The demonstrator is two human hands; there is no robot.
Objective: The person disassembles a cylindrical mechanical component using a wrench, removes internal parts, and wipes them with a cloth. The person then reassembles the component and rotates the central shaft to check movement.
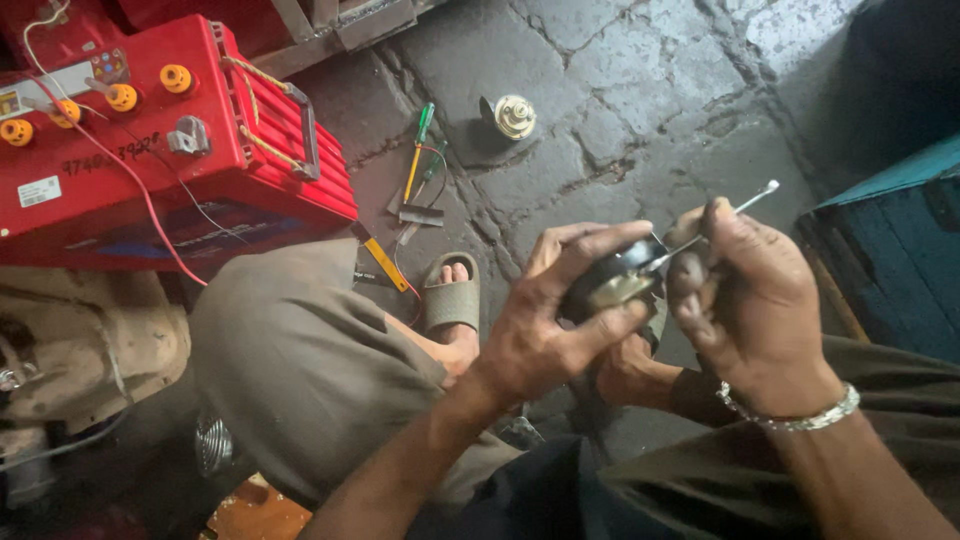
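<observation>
Horn-like round part (612, 282), dark-bodied with a brassy face, sits at centre right of the frame, raised above the stone floor (640, 120) and cupped in our left hand (545, 320), whose fingers wrap closed around its rim. Our right hand (750, 300) is closed narrowly on a thin metal tool (712, 228), its tip at the part's upper edge. To do this well, we judge the left hand should keep the part steady while the right works the tip gently, without levering hard. The tool's long axis slants from lower left to upper right, its free end pointing to the upper right of the frame; the part's face tilts up toward us. At upper left stands a red battery (170, 150); near upper centre lie a green-handled screwdriver (418, 150) and a second round part (514, 116).
</observation>
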